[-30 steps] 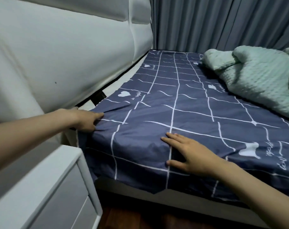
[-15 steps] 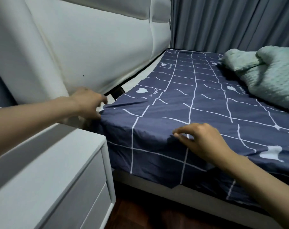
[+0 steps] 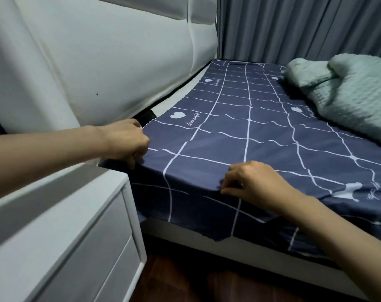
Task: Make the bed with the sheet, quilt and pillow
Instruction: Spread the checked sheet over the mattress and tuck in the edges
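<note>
Your right hand (image 3: 253, 184), flat a second ago, now pinches the sheet (image 3: 239, 136) at the bed's near edge; your left hand (image 3: 126, 144) stays clamped on its head corner, so you're pulling it taut

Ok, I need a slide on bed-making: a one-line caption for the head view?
Left hand and right hand grip the navy sheet at the mattress corner; green quilt bunched behind.

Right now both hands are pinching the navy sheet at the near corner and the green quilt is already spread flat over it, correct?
Not quite. In the head view the green quilt lies bunched at the far right, not spread. Both hands, left and right, do pinch the navy sheet.
</note>
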